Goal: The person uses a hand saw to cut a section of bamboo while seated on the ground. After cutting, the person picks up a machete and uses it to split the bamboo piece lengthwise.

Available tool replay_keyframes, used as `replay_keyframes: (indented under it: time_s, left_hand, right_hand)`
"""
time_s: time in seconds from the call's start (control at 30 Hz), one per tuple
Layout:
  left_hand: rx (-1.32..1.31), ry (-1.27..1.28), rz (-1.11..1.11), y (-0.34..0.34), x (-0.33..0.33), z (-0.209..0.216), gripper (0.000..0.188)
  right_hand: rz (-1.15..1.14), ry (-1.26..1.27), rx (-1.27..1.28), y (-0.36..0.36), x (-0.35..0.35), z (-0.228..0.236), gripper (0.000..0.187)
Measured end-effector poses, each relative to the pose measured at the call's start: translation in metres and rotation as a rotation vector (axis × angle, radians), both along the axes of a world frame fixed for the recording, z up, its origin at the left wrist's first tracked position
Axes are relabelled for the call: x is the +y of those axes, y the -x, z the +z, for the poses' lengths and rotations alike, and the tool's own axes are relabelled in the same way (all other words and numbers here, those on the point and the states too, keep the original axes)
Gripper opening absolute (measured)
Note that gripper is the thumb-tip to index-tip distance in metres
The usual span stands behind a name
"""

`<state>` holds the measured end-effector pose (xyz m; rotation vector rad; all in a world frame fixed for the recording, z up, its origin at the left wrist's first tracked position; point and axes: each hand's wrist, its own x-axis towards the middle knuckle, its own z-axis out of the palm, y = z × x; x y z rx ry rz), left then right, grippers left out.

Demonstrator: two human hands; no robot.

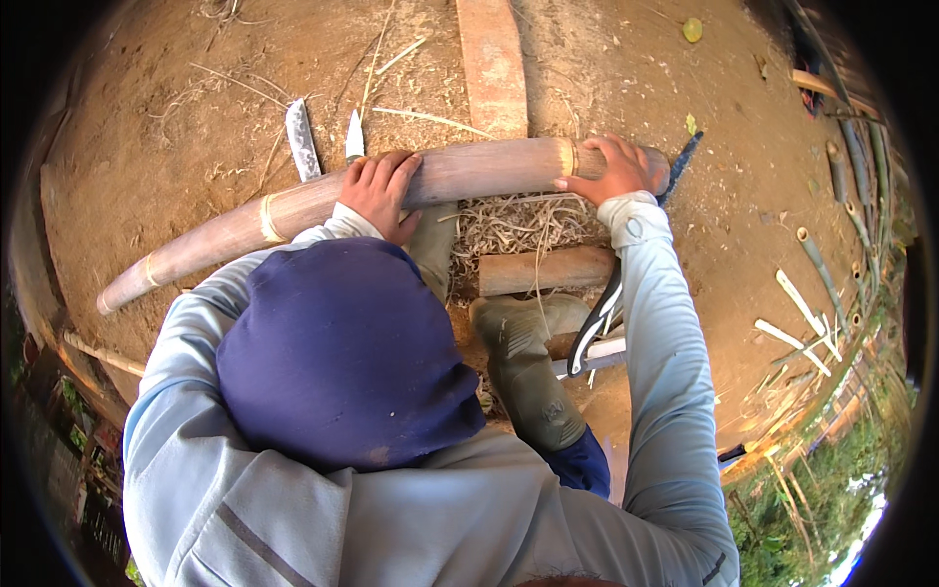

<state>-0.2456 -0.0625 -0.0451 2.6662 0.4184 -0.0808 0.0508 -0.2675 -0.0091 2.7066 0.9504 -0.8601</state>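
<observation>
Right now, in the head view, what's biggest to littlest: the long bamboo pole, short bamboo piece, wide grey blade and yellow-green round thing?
1. Long bamboo pole
2. Short bamboo piece
3. Wide grey blade
4. Yellow-green round thing

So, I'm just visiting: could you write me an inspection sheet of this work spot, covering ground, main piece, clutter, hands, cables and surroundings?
Surface: bare brown earth, with thin strips scattered on it.
Job's things: one long bamboo pole, lying crosswise, with pale rings at its joints.
Clutter: curled shavings, a short bamboo piece, a broad blade, a pointed blade and a black-and-white handle.
Hands: left hand and right hand both grip the pole.
Cables: nothing seen.
Surroundings: a flat plank beyond the pole; greenery at lower right.
</observation>
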Motion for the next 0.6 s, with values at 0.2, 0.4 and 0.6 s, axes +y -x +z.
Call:
replay_keyframes:
  time_s: [0.2, 0.4, 0.6]
  left_hand:
    - [0.007, -0.031, 0.017, 0.004, -0.001, 0.002, 0.085]
    - [0.076, 0.002, 0.041, -0.008, -0.003, 0.002, 0.085]
    - [0.112, 0.051, 0.042, -0.019, -0.001, 0.002, 0.083]
  right_hand:
    - [-0.037, 0.026, -0.049, 0.014, 0.009, 0.012, 0.086]
    - [-0.025, 0.04, -0.09, 0.02, -0.004, 0.012, 0.088]
    - [-0.015, 0.002, -0.088, 0.023, -0.006, 0.007, 0.09]
